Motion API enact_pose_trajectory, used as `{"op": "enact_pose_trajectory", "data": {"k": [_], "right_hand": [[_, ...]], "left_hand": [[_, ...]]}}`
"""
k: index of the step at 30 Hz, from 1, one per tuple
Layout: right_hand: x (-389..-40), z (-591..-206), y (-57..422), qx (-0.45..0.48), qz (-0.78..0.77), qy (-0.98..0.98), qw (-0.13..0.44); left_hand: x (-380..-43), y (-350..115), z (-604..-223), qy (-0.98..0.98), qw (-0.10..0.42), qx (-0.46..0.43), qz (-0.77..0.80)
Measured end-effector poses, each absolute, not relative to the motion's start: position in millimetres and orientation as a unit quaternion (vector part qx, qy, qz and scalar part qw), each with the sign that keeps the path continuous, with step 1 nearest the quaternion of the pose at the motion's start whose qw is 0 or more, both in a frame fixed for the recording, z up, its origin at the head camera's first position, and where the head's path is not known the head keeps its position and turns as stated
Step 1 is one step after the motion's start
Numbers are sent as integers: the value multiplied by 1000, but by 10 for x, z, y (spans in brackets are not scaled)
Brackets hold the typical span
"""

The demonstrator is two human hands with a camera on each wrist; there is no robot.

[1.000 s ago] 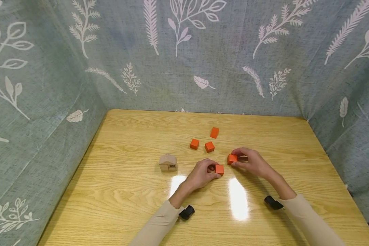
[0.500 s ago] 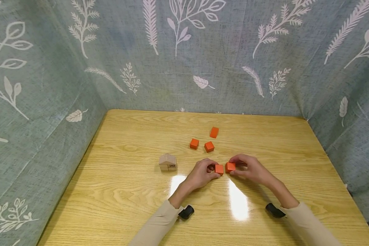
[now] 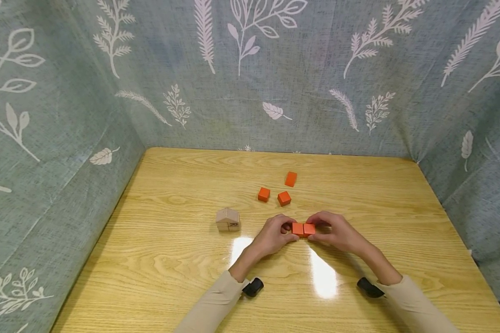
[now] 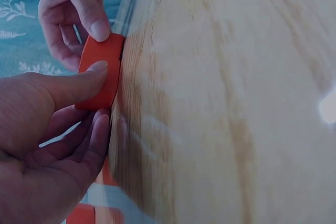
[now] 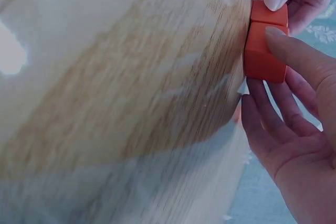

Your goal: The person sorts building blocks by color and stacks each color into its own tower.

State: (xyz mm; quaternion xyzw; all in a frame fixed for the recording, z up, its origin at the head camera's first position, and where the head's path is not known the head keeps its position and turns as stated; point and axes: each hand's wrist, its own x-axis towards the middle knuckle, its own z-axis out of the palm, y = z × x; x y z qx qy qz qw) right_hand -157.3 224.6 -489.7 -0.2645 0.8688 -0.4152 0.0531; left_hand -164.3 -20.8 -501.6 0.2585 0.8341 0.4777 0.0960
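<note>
Room right of right hand (image 3: 335, 231); loose blocks (image 3: 284, 199) leftward.

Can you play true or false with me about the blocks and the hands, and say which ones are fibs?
1. The left hand holds an orange block. True.
2. The right hand holds a green block. False: it holds another orange block.
3. The two held blocks sit side by side. True.
4. The little wooden house stands right of both hands. False: it stands left of them.
5. Five more orange blocks lie beyond the hands. False: only three do, the leftmost one, the nearest one and the farthest one.
6. The little wooden house has a letter R on it. True.
</note>
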Motion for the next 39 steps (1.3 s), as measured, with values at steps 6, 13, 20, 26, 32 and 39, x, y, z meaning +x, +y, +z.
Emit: {"op": "enact_pose_trajectory", "data": {"k": [6,13,20,26,32,39], "right_hand": [[-1575,-4901,2236,-263,-410,872,56],[-1584,-4896,2237,-276,-398,873,56],[-1558,-4916,2252,-309,-414,855,42],[-1551,-4868,2261,-285,-438,851,62],[-1550,-4839,2277,-272,-442,851,82],[-1552,-4835,2285,-243,-440,859,99]], "left_hand": [[-1652,-204,-5020,833,95,261,478],[-1654,-199,-5016,831,94,262,482],[-1643,-202,-5005,834,102,258,476],[-1640,-198,-5007,832,98,261,481],[-1648,-197,-5013,829,95,259,487],[-1652,-203,-5015,829,97,259,486]]}}
